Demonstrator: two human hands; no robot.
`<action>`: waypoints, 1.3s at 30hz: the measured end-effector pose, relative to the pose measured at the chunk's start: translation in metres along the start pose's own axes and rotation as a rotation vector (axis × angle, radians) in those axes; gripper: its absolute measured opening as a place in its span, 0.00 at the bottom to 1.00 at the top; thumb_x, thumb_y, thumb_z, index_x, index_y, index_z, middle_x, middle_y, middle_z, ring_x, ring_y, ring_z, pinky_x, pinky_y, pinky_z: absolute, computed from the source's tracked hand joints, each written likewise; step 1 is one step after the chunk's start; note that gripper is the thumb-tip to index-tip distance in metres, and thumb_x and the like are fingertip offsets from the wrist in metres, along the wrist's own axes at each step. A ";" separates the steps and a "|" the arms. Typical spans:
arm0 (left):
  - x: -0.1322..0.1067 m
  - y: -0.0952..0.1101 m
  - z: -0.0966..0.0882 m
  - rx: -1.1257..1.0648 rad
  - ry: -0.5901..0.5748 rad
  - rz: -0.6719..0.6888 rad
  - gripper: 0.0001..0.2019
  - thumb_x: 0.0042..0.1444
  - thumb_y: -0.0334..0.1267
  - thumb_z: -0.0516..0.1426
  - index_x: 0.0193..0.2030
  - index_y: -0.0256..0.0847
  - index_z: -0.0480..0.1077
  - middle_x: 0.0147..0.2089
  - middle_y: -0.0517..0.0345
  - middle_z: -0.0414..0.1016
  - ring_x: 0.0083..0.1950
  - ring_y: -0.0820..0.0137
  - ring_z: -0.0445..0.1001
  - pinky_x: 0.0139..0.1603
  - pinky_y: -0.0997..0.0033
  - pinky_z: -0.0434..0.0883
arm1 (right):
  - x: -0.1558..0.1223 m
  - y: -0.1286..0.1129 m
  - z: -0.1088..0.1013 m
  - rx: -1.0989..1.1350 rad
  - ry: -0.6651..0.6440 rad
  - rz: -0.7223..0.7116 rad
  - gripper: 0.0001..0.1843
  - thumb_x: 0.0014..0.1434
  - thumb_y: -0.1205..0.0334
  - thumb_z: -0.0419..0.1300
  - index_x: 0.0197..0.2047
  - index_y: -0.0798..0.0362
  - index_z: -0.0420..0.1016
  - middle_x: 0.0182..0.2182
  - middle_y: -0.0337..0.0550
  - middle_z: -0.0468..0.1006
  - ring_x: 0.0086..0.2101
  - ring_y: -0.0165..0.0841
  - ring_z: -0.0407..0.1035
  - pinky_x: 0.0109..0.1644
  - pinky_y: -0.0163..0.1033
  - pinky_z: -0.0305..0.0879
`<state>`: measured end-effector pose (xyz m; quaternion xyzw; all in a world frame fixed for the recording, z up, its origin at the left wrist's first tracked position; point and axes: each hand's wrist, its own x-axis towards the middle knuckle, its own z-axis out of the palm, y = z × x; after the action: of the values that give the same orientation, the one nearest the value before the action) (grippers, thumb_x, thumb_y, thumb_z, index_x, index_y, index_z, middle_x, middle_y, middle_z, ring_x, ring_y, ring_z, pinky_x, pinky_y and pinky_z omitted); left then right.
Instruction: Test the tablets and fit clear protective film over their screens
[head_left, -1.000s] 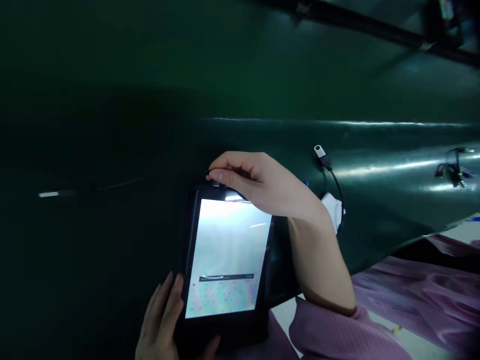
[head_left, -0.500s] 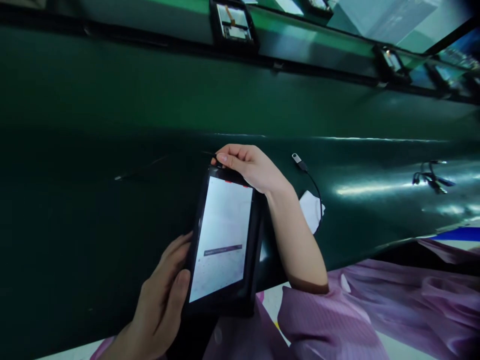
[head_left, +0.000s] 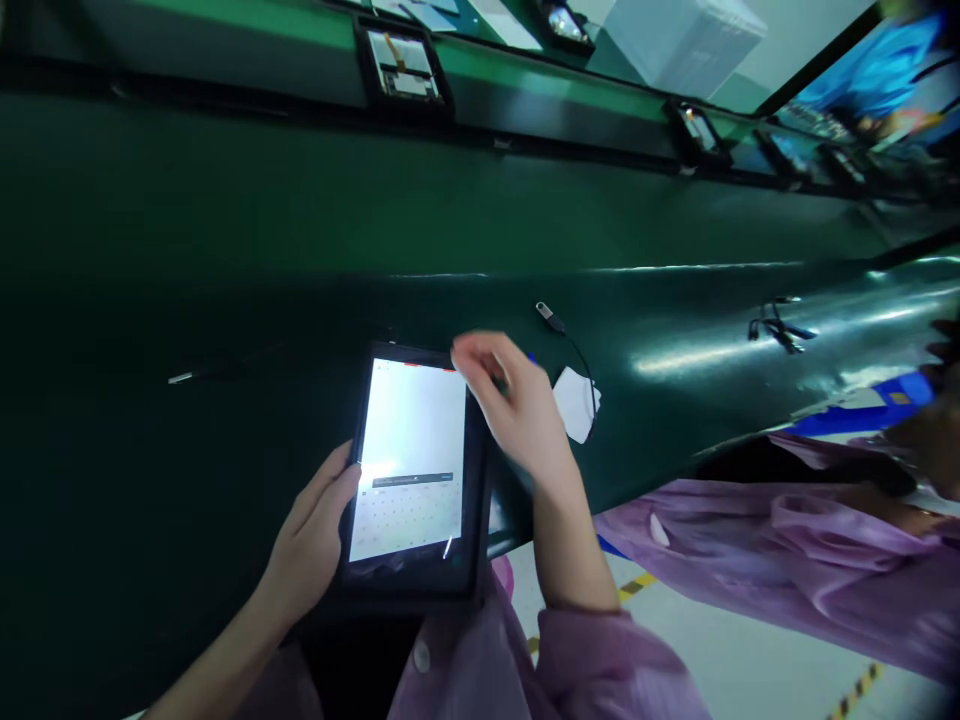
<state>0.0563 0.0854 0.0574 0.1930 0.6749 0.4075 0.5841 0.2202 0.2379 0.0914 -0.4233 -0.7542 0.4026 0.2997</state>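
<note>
A tablet in a thick black case is tilted toward me at the table's front edge, its screen lit white with a dark bar and an on-screen keyboard. My left hand grips its left edge, thumb on the front and fingers partly hidden behind. Over the tablet's upper right corner is my right hand, slightly blurred, fingers curled and thumb drawn in, with nothing visible in them. A dark cable with a silver tip lies on the table to the left.
Right of my hand are a short black cable with a metal USB plug and a white folded piece. More short cables lie farther right. Opened devices stand along the back ledge. A person in a pink sleeve is at right.
My right hand has left the tablet's top edge, where it pinched a dark cable, and moved right to the corner. My left hand stays on the tablet. The view has shifted right.
</note>
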 end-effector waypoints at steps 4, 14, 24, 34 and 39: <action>0.016 0.018 -0.008 0.092 -0.062 0.061 0.25 0.60 0.58 0.49 0.53 0.42 0.69 0.41 0.54 0.77 0.39 0.62 0.76 0.34 0.69 0.74 | -0.108 0.002 -0.005 -0.057 -0.105 0.249 0.13 0.66 0.55 0.55 0.40 0.53 0.77 0.32 0.44 0.80 0.31 0.34 0.73 0.35 0.36 0.69; 0.045 0.035 -0.020 0.344 -0.163 0.199 0.16 0.62 0.52 0.50 0.32 0.43 0.64 0.25 0.65 0.64 0.27 0.70 0.65 0.26 0.74 0.62 | -0.186 -0.005 0.043 -0.050 0.030 0.632 0.27 0.60 0.37 0.56 0.41 0.52 0.80 0.15 0.40 0.74 0.18 0.39 0.72 0.26 0.39 0.69; 0.055 0.043 -0.023 0.325 -0.225 0.235 0.15 0.61 0.51 0.51 0.34 0.42 0.65 0.25 0.64 0.66 0.26 0.71 0.69 0.26 0.76 0.68 | -0.185 0.009 0.047 -0.128 -0.012 0.448 0.17 0.65 0.45 0.54 0.36 0.49 0.72 0.19 0.39 0.75 0.20 0.36 0.73 0.24 0.36 0.68; 0.098 0.087 -0.018 0.362 -0.289 0.155 0.27 0.58 0.60 0.49 0.29 0.34 0.69 0.24 0.49 0.74 0.23 0.64 0.74 0.22 0.69 0.72 | -0.164 0.034 0.018 -0.426 -0.132 -0.353 0.11 0.71 0.64 0.49 0.47 0.51 0.72 0.38 0.44 0.79 0.34 0.31 0.76 0.36 0.33 0.72; 0.110 0.093 -0.016 0.434 -0.298 0.161 0.26 0.58 0.57 0.52 0.22 0.36 0.67 0.16 0.51 0.69 0.16 0.64 0.70 0.15 0.71 0.67 | -0.123 0.021 -0.007 -0.425 -0.375 -0.443 0.11 0.70 0.65 0.49 0.43 0.53 0.73 0.42 0.47 0.77 0.39 0.34 0.74 0.38 0.36 0.70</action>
<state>-0.0055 0.2167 0.0595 0.4245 0.6354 0.2655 0.5879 0.2905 0.1390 0.0632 -0.2213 -0.9364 0.2328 0.1411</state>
